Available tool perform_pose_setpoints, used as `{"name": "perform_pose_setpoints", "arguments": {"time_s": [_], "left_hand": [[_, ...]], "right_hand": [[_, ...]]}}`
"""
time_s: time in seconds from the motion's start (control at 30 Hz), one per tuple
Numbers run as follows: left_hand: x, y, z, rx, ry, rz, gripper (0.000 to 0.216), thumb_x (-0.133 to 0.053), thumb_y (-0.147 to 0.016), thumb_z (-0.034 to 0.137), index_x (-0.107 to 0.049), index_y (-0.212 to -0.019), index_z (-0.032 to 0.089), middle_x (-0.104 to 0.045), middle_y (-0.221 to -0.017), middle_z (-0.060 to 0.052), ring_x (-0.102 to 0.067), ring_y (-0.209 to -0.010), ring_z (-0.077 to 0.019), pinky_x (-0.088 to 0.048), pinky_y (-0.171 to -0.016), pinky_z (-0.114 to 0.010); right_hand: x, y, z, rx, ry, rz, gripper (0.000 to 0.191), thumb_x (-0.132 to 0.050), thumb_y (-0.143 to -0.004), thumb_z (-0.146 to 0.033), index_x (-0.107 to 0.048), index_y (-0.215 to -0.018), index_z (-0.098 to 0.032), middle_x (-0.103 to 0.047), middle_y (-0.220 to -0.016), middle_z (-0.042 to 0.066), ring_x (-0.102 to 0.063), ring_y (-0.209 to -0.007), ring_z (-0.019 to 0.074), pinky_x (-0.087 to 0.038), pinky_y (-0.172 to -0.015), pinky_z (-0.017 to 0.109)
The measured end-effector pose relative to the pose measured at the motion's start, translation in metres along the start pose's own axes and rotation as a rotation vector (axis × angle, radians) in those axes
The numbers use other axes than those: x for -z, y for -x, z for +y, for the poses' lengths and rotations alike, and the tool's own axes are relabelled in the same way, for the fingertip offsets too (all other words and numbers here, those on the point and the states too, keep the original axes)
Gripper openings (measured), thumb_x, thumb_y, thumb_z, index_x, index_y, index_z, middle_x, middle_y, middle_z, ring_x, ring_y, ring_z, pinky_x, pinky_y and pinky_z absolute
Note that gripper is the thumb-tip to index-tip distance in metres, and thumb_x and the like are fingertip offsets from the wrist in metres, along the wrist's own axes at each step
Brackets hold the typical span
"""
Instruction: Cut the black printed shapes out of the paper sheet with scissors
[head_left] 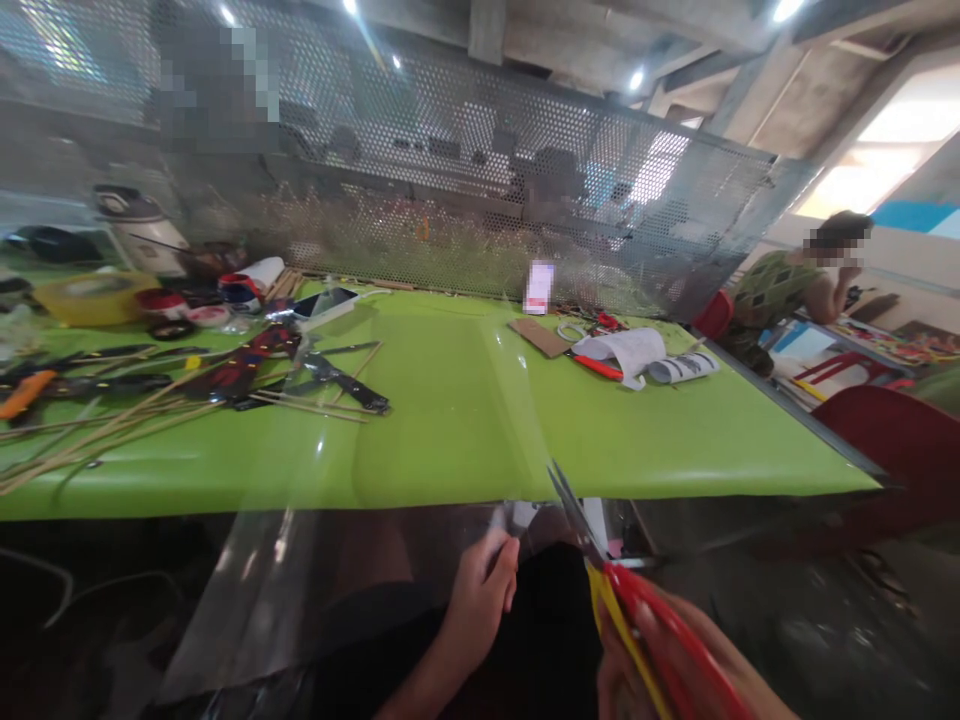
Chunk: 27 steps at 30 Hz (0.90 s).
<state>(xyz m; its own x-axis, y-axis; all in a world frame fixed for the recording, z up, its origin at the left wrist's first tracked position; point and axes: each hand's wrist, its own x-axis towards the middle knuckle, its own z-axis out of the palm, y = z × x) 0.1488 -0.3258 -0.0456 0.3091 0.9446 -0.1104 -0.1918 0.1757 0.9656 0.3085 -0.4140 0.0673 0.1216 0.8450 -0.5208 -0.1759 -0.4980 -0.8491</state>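
A clear plastic sheet (420, 400) lies over the green table (712, 440) and hangs off its near edge onto my lap. My left hand (484, 590) pinches the hanging edge of this sheet just below the table edge. My right hand (675, 660) is closed on the handles of red and yellow scissors (600, 560). The blades point up and away, their tips at the sheet right at the table's front edge.
Bamboo sticks (112, 425), tools, tape rolls and a phone (326, 305) crowd the left of the table. Cardboard, paper and red-handled tools (622, 355) lie at the far right. A perforated metal screen (465, 160) backs the table. Another person (787, 290) sits at right near red chairs (900, 440).
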Motion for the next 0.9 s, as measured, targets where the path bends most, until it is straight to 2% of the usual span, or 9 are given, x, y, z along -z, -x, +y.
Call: {"name": "perform_pose_setpoints", "arguments": {"time_s": [0.03,0.07,0.17,0.27,0.37,0.53,0.73,0.83,0.9], "left_hand": [[0.000,0.001,0.000,0.006,0.004,-0.001,0.054,-0.052,-0.086,0.067,-0.043,-0.061,0.020,-0.037,-0.045,0.007,-0.034,-0.045,-0.0093,-0.027,-0.051,-0.024],[-0.001,0.001,0.001,0.013,0.013,-0.001,0.055,-0.053,-0.085,0.068,-0.044,-0.061,0.020,-0.037,-0.045,0.007,-0.034,-0.044,-0.0090,-0.026,-0.049,-0.024],[-0.002,0.005,0.000,0.041,0.061,0.008,0.056,-0.055,-0.081,0.071,-0.045,-0.063,0.019,-0.039,-0.044,0.007,-0.033,-0.042,-0.0082,-0.024,-0.046,-0.023],[-0.005,0.008,0.000,0.071,0.149,0.014,0.056,-0.055,-0.081,0.071,-0.045,-0.063,0.019,-0.038,-0.045,0.007,-0.032,-0.041,-0.0075,-0.024,-0.043,-0.022],[-0.008,0.010,0.003,0.094,0.258,0.009,0.054,-0.054,-0.083,0.071,-0.039,-0.064,0.021,-0.031,-0.050,0.009,-0.028,-0.042,-0.0069,-0.025,-0.041,-0.021],[-0.008,0.012,0.011,0.111,0.297,-0.011,0.056,-0.057,-0.081,0.071,-0.039,-0.064,0.021,-0.031,-0.049,0.010,-0.027,-0.041,-0.0057,-0.023,-0.039,-0.020],[-0.008,0.018,0.013,0.121,0.247,-0.050,0.057,-0.058,-0.079,0.072,-0.051,-0.071,0.016,-0.039,-0.047,0.007,-0.031,-0.039,-0.0060,-0.022,-0.039,-0.021],[-0.009,0.023,0.014,0.128,0.241,-0.087,0.057,-0.058,-0.079,0.073,-0.051,-0.071,0.016,-0.040,-0.050,0.007,-0.030,-0.040,-0.0060,-0.022,-0.039,-0.021],[-0.009,0.025,0.014,0.134,0.257,-0.110,0.057,-0.058,-0.080,0.072,-0.050,-0.069,0.017,-0.037,-0.050,0.007,-0.028,-0.040,-0.0055,-0.020,-0.039,-0.021]], "right_hand": [[-0.001,-0.007,-0.011,-0.066,-0.010,-0.120,0.051,-0.070,-0.072,-0.068,-0.067,-0.086,-0.019,-0.069,-0.063,0.009,-0.064,-0.041,0.0197,-0.049,-0.041,0.028],[-0.004,-0.015,-0.021,-0.070,-0.031,-0.138,0.050,-0.068,-0.075,-0.067,-0.066,-0.085,-0.018,-0.069,-0.064,0.008,-0.065,-0.044,0.0187,-0.048,-0.041,0.025],[-0.013,-0.037,-0.038,-0.088,-0.048,-0.200,0.045,-0.072,-0.073,-0.059,-0.065,-0.083,-0.017,-0.068,-0.063,0.005,-0.069,-0.051,0.0196,-0.045,-0.039,0.020],[-0.014,-0.046,-0.035,-0.109,-0.046,-0.260,0.046,-0.077,-0.068,-0.059,-0.067,-0.083,-0.017,-0.066,-0.060,0.002,-0.069,-0.050,0.0175,-0.043,-0.038,0.017],[-0.011,-0.045,-0.028,-0.105,-0.039,-0.299,0.049,-0.080,-0.064,-0.060,-0.066,-0.086,-0.019,-0.069,-0.065,0.003,-0.071,-0.053,0.0179,-0.045,-0.040,0.017],[-0.018,-0.049,-0.026,-0.095,-0.003,-0.271,0.042,-0.075,-0.073,-0.058,-0.062,-0.085,-0.019,-0.069,-0.067,0.002,-0.069,-0.050,0.0167,-0.043,-0.038,0.018],[-0.028,-0.059,-0.018,-0.044,-0.074,-0.304,0.042,-0.073,-0.078,-0.056,-0.064,-0.089,-0.017,-0.070,-0.075,0.005,-0.070,-0.055,0.0182,-0.048,-0.040,0.020],[-0.029,-0.063,-0.007,0.012,-0.086,-0.261,0.041,-0.077,-0.074,-0.054,-0.063,-0.084,-0.017,-0.067,-0.070,0.002,-0.068,-0.053,0.0165,-0.049,-0.040,0.020],[-0.030,-0.067,0.002,0.034,-0.050,-0.194,0.046,-0.077,-0.073,-0.059,-0.061,-0.082,-0.017,-0.064,-0.064,0.000,-0.065,-0.048,0.0141,-0.048,-0.038,0.019]]}}
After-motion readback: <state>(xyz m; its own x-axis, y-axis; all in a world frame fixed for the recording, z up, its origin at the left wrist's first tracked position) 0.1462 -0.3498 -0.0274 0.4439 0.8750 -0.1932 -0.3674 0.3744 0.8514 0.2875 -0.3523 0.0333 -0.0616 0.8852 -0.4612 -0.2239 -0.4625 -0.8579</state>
